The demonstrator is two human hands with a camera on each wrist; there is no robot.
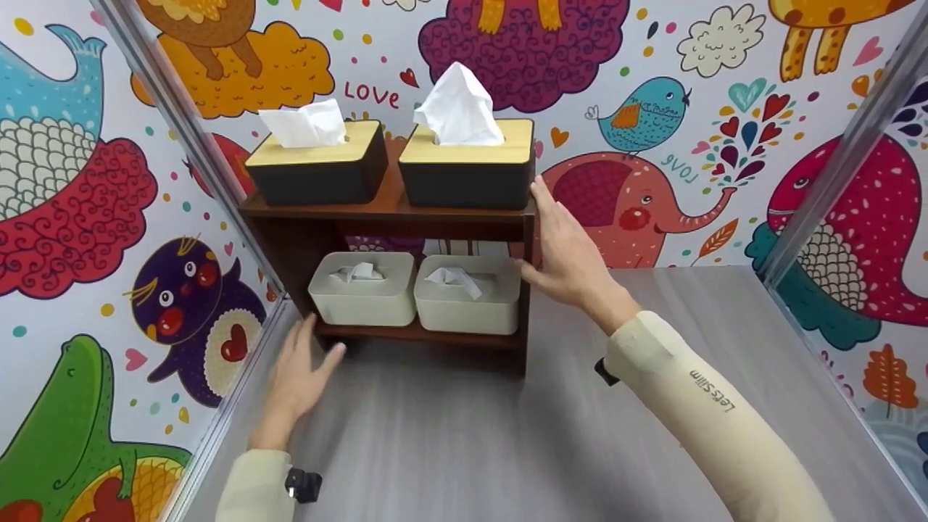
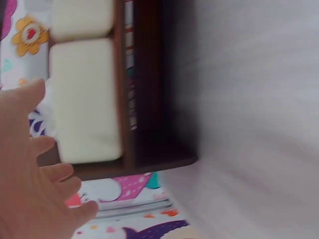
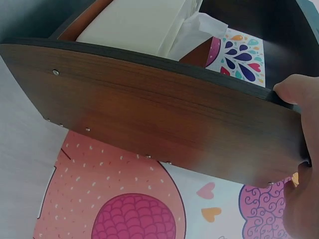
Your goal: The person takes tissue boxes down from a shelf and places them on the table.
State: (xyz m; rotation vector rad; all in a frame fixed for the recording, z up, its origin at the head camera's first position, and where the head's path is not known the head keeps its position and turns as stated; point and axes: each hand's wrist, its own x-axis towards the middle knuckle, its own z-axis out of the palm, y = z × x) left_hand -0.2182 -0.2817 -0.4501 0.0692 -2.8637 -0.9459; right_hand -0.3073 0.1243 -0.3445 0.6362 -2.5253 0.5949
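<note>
A small dark-brown wooden shelf (image 1: 435, 335) stands on the grey surface. My right hand (image 1: 569, 250) holds its right side panel (image 3: 164, 107) near the top, thumb (image 3: 291, 89) at the front edge and fingers along the outer face. My left hand (image 1: 296, 377) is by the lower left front corner, its fingers spread and holding nothing. On the top board sit two black tissue boxes with light wooden lids, a left one (image 1: 319, 181) and a right one (image 1: 467, 185). Two cream tissue boxes, left (image 1: 366, 301) and right (image 1: 467, 308), stand side by side on the lower board.
Walls printed with cartoon animals (image 1: 631, 210) stand behind and at both sides. Metal frame strips run along the left wall (image 1: 232, 406) and the right corner (image 1: 819, 167). The grey tabletop (image 1: 449, 442) stretches in front of the shelf and to its right.
</note>
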